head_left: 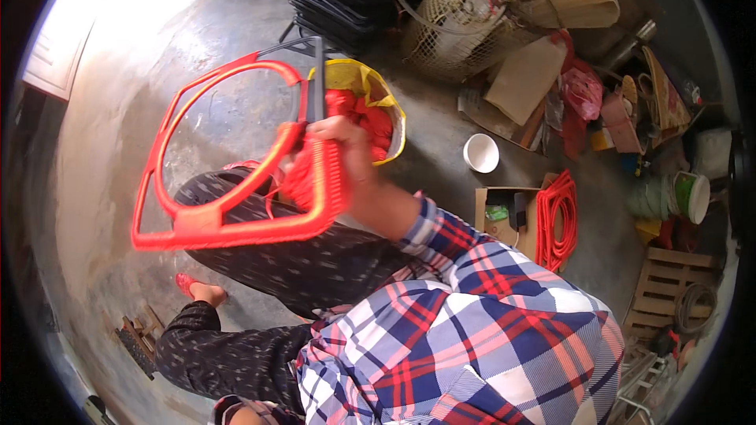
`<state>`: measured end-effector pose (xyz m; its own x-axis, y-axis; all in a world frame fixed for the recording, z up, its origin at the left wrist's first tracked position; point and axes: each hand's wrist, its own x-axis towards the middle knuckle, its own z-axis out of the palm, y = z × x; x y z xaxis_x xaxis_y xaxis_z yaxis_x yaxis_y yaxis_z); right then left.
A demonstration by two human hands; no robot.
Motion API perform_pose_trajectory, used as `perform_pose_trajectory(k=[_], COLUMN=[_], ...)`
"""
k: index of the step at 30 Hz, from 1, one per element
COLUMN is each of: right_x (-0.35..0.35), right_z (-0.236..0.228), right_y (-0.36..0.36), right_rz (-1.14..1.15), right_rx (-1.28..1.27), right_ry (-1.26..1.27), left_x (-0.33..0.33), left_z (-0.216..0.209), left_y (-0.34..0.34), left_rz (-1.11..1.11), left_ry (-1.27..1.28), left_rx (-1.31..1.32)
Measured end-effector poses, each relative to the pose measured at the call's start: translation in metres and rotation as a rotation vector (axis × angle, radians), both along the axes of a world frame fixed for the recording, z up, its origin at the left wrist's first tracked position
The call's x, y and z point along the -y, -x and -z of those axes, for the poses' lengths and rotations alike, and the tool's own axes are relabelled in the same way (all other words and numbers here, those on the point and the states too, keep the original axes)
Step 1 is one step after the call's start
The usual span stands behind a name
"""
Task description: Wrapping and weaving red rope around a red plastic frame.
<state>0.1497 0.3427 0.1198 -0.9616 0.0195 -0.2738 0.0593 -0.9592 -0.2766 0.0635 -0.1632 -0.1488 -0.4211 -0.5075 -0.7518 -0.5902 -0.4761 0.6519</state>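
Observation:
My right hand (344, 138) is closed around the side bar of a metal frame (317, 94), at the point where bare black tube meets red cord wrapping (201, 224). An inner ring of the frame is wrapped in red too. A bunch of loose red cord (303, 181) hangs beside the hand, partly behind the frame. The frame is held up over my leg in dark patterned trousers (268, 267). Of my left arm only a plaid cuff and a bit of skin show at the lower edge; the hand is out of sight.
Behind the frame stands a yellow-lined container (399, 122) with red cord bundles. Black frames (342, 0) are stacked at the back. A white bowl (481, 153), an open carton (482, 212) and a red cord coil (557, 220) lie at right, near a net basket (449, 27) and clutter.

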Motion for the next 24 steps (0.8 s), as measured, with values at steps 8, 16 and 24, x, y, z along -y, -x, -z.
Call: perform_pose_trajectory(k=[8, 16, 24], right_x=[-0.062, -0.11, -0.116], right_z=[0.046, 0.127, 0.176], right_y=[-0.007, -0.002, 0.01], right_rz=[0.185, 0.098, 0.096], right_rx=[-0.006, 0.135, 0.165], right_ry=[-0.176, -0.218, -0.302], left_x=[-0.192, -0.214, -0.208], left_z=[-0.332, -0.37, -0.355], left_y=[-0.154, -0.166, -0.161], left_rz=[0.86, 0.905, 0.98], left_ry=[0.866, 1.005, 1.039], left_rx=[-1.154, -1.285, -1.23])
